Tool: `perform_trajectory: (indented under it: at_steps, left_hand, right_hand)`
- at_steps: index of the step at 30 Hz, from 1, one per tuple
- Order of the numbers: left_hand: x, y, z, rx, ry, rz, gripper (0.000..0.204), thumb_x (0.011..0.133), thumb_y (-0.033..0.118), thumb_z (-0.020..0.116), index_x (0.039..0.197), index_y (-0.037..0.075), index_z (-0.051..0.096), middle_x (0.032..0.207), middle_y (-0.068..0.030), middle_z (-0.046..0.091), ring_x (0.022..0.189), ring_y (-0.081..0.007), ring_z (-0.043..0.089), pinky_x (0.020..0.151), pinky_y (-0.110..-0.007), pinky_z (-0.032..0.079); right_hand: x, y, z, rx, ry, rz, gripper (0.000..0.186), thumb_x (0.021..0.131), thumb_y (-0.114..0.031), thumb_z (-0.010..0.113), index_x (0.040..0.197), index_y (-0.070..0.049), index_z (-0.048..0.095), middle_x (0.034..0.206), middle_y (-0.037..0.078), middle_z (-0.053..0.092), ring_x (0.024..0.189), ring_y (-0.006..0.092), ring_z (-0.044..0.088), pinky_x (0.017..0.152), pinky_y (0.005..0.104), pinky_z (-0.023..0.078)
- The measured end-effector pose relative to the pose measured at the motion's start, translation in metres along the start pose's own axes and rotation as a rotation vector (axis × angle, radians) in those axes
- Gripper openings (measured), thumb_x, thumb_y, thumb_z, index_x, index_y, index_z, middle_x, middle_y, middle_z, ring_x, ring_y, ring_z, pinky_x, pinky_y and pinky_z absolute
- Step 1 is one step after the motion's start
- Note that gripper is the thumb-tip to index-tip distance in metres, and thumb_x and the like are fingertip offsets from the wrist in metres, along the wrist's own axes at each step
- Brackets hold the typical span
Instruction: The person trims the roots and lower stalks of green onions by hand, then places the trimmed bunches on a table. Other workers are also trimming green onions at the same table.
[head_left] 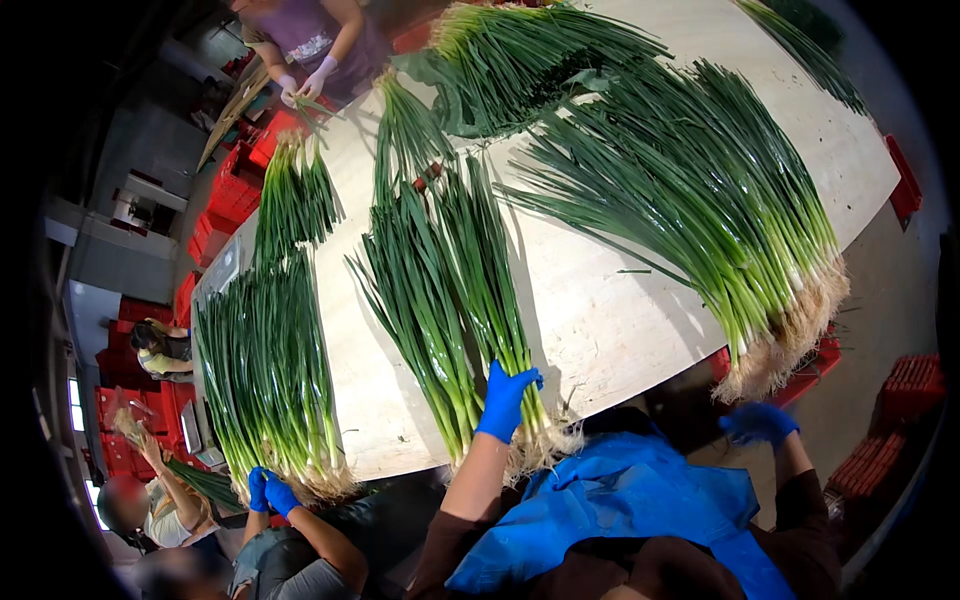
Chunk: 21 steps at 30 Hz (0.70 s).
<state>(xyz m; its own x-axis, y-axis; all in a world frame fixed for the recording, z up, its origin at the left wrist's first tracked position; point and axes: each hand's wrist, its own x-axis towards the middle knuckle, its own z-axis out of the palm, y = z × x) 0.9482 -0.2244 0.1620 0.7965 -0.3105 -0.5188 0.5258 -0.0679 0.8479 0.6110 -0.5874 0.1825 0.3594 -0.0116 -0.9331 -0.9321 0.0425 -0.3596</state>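
My left hand (506,402), in a blue glove, is wrapped round the lower stems of a leek bunch (490,280) at the table's near edge. Long flat green leaves, pale stems and stringy roots mark these plants as leeks or green garlic. Against its left side lies a second leek bunch (415,300). Out to the right, my right hand (760,425), gloved in blue too, is smeared by motion, so its fingers cannot be read. It is off the table, just below the roots of a wide leek pile (690,200), with nothing visible in it.
A pale tabletop (610,330) carries another leek row (270,360) at left, where a co-worker's blue-gloved hands (272,490) touch the roots. More leeks (530,70) lie at the far side, near a person in purple (325,45). Red crates (235,185) line the left.
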Motion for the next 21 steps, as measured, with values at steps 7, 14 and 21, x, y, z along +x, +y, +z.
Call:
perform_trajectory:
  at_steps: [7,14,21]
  left_hand:
    - [-0.056,0.037,-0.012,-0.085,-0.148,-0.047,0.045,0.077,-0.007,0.060,0.119,0.001,0.045,0.089,-0.0124,0.060,0.074,-0.0234,0.063,0.061,-0.033,0.053]
    - [-0.098,0.031,-0.048,0.064,-0.161,-0.046,0.043,0.076,-0.003,0.064,0.114,-0.001,0.044,0.090,-0.0103,0.059,0.073,-0.0194,0.061,0.065,-0.031,0.051]
    - [-0.144,0.027,-0.075,0.459,-0.125,-0.004,0.046,0.078,0.006,0.067,0.117,-0.001,0.042,0.099,-0.0100,0.058,0.084,-0.0199,0.061,0.071,-0.032,0.052]
  right_hand:
    - [0.019,-0.187,0.152,0.195,-0.172,-0.597,0.059,0.087,-0.040,0.060,0.128,-0.001,0.045,0.112,0.011,0.058,0.100,0.0181,0.057,0.078,0.0293,0.049]
    - [0.084,-0.314,0.252,0.564,-0.612,-0.480,0.068,0.076,-0.038,0.075,0.127,-0.002,0.046,0.115,0.012,0.057,0.103,0.0243,0.058,0.084,0.0417,0.049]
    - [0.124,-0.329,0.280,0.912,-0.839,-0.434,0.029,0.081,-0.010,0.067,0.108,0.000,0.061,0.099,0.012,0.066,0.085,0.0213,0.065,0.080,0.0357,0.055]
